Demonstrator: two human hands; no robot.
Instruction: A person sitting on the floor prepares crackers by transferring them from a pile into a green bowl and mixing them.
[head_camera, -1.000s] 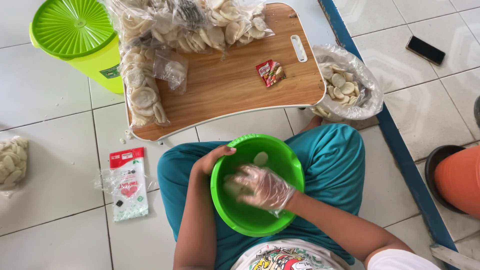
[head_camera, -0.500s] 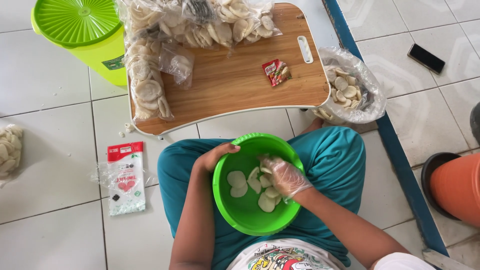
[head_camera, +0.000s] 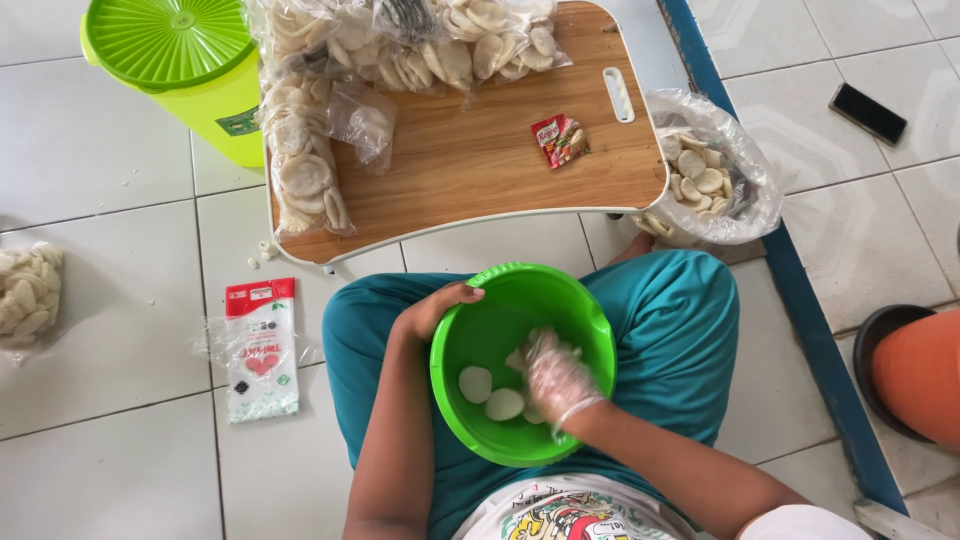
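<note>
Two hands are busy with the green bowl (head_camera: 520, 300) that sits in your lap, at about 6 o'clock in the view. Your left hand (head_camera: 432, 308) grips the bowl's rim at its 9 o'clock side, with the thumb hooked over the edge and the fingers curled around the outside. Your right hand (head_camera: 553, 375) wears a thin clear glove and is down inside the bowl. Its fingers are bent over some round white crackers (head_camera: 490, 393), but you cannot tell if it is gripping any. Two crackers lie loose on the bowl's bottom, just beside the glove at its 9 o'clock.

At 12 o'clock from the bowl stands a low wooden table (head_camera: 480, 170). Bags of crackers (head_camera: 310, 170) lie on its far and left parts, and a small red packet (head_camera: 561, 139) lies near its right end. At 2 o'clock an open plastic bag of crackers (head_camera: 705, 180) sits on the floor. At 9 o'clock lies a red and white packet (head_camera: 261, 345). At 11 o'clock stands a green tub with a lid (head_camera: 180, 60).
</note>
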